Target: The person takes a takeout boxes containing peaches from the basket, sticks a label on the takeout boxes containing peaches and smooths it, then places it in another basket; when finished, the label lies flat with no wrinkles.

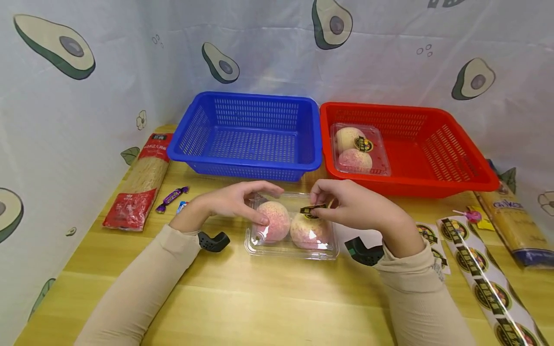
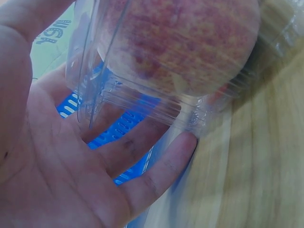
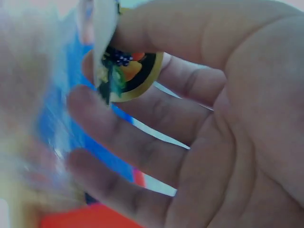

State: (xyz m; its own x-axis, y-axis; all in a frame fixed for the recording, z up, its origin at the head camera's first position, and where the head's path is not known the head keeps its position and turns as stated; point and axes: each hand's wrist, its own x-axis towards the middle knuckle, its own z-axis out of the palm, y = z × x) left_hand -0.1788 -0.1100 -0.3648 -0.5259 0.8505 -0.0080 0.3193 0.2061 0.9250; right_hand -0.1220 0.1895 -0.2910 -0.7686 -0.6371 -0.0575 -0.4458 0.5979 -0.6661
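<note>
A clear plastic clamshell box (image 1: 292, 251) holding two round pink-and-cream peaches lies in front of me on the table. My left hand (image 1: 235, 199) grips its left side, thumb on the lid and fingers around the back edge. In the left wrist view, one peach (image 2: 175, 42) shows through the plastic beside the fingers. Between thumb and forefinger, my right hand (image 1: 355, 204) pinches a round black-and-gold sticker (image 1: 312, 210) just over the right half of the lid. The right wrist view shows fruit printed on this sticker (image 3: 130, 78); whether it touches the lid I cannot tell.
Behind the box stand a blue basket (image 1: 244, 163) and a red basket (image 1: 415, 185), the latter with another stickered peach box (image 1: 381, 149) inside. Sticker strips (image 1: 480, 269) lie at right near a noodle pack (image 1: 519, 226). Another noodle pack (image 1: 140, 182) and a purple candy (image 1: 172, 198) lie left.
</note>
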